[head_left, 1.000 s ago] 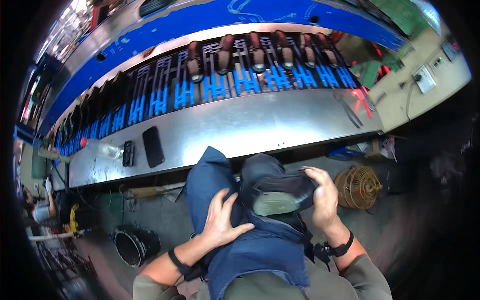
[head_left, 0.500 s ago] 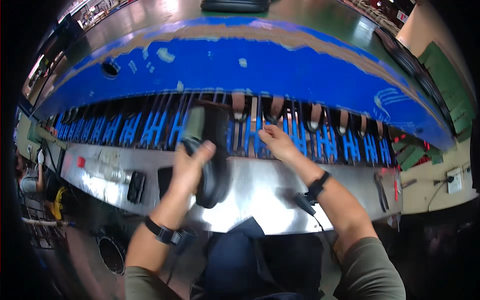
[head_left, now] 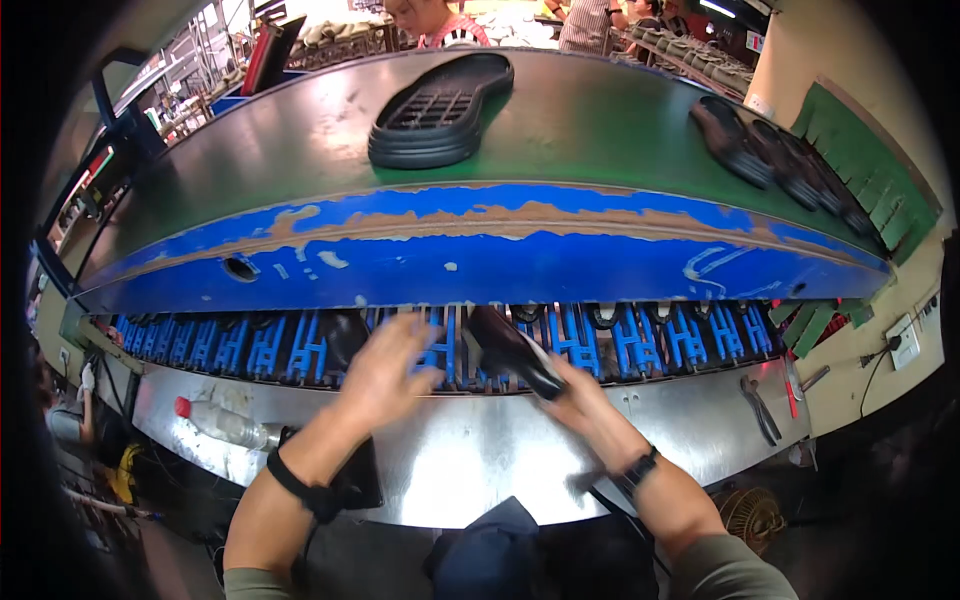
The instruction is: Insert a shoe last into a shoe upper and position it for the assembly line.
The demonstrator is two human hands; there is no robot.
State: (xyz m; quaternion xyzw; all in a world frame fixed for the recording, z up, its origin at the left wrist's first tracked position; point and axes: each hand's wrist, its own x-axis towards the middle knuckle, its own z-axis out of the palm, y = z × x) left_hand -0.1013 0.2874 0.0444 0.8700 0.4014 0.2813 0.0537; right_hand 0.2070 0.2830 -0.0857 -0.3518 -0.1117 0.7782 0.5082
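Right hand (head_left: pixel 572 393): fingers gripping one end of dark shoe (head_left: pixel 511 350).
Left hand (head_left: pixel 390 365): blurred, at blue rack (head_left: pixel 587 357), thumb apart from fingers; both forearms angled inward.

Shines glossy, like smooth polished leather, on the held shoe (head_left: pixel 510 352), and gleams as smooth bare metal, speckled toward the left, along the bench ledge (head_left: pixel 460 455). Looks rough on the blue panel (head_left: pixel 580 270), with paint flaked to a matt brown layer, but smooth with a soft sheen across the green tabletop (head_left: pixel 590 125), and rubber-like with a moulded grid on the black sole (head_left: pixel 425 145). Appears as clear, glossy plastic on the bottle (head_left: pixel 228 424) and matt cloth on the sleeve (head_left: pixel 730 572).
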